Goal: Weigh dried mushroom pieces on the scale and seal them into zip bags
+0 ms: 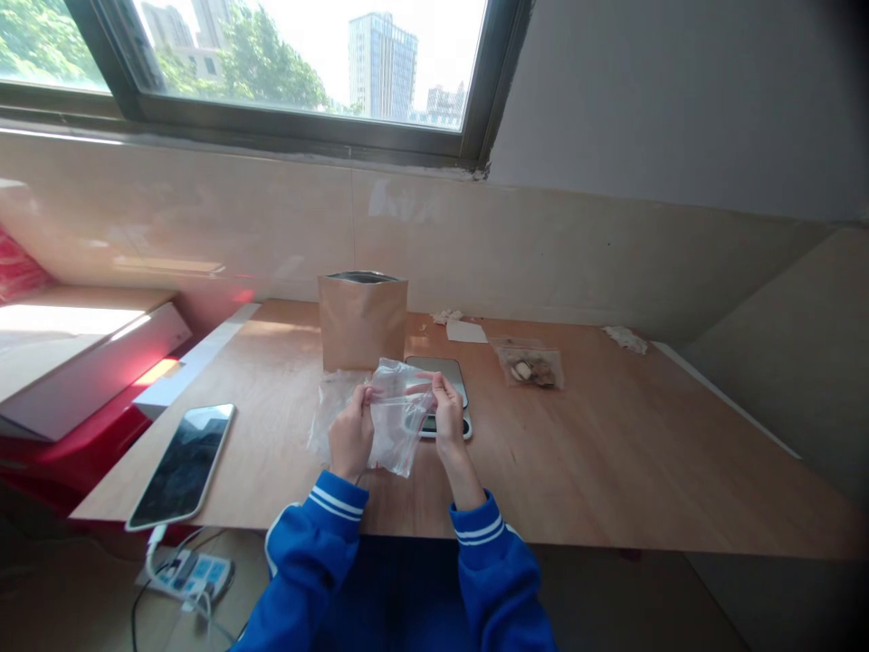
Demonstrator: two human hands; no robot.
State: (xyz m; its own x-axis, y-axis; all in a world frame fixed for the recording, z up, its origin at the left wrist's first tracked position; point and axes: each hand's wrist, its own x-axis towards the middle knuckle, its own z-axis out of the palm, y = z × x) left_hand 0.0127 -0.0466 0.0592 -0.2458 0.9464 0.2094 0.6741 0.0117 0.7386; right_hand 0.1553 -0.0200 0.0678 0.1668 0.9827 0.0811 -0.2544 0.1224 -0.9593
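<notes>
A clear plastic zip bag (395,426) is stretched between my two hands above the front of the table. My left hand (351,439) pinches its left side, and my right hand (448,417) grips its upper right edge. More clear plastic bags (326,412) lie on the table beside my left hand. Partly hidden behind the held bag and my right hand is a small kitchen scale (452,369). Just beyond stands an upright brown kraft paper pouch (363,321) with its top open. To the right lies a filled clear bag (531,364) with pale and brown pieces inside.
A large phone (183,462) with a white charging cable lies at the table's left edge, above a power strip (194,575). A white paper (466,332) and crumpled tissues (625,340) rest near the wall. A box (95,362) stands at the left.
</notes>
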